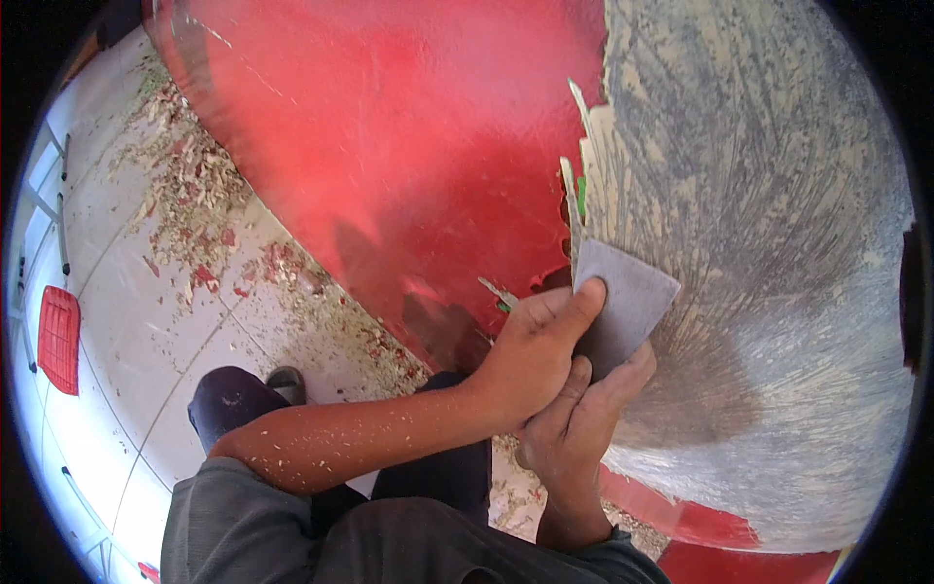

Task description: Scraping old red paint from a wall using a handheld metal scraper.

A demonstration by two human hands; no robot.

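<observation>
A flat, grey, roughly rectangular scraper plate (634,297) is gripped between my two hands at the edge of the red coating. My left hand (537,352) is closed, its thumb lying on the plate's face. Just below it, my right hand (582,414) is closed round the plate's lower corner. The plate is against or just over a large curved surface, glossy red coating (399,127) on the left and streaky grey-and-cream scraped area (759,195) on the right. Lifted cream strips (574,200) stand along the ragged border. The plate's lower edge is hidden by my fingers.
Shavings and red flakes (199,190) lie scattered on the pale tiled floor (126,331) along the curved surface. A red slatted plastic piece (59,341) and metal frame bars (63,229) are at the far left. My shoe (286,384) rests on the tiles.
</observation>
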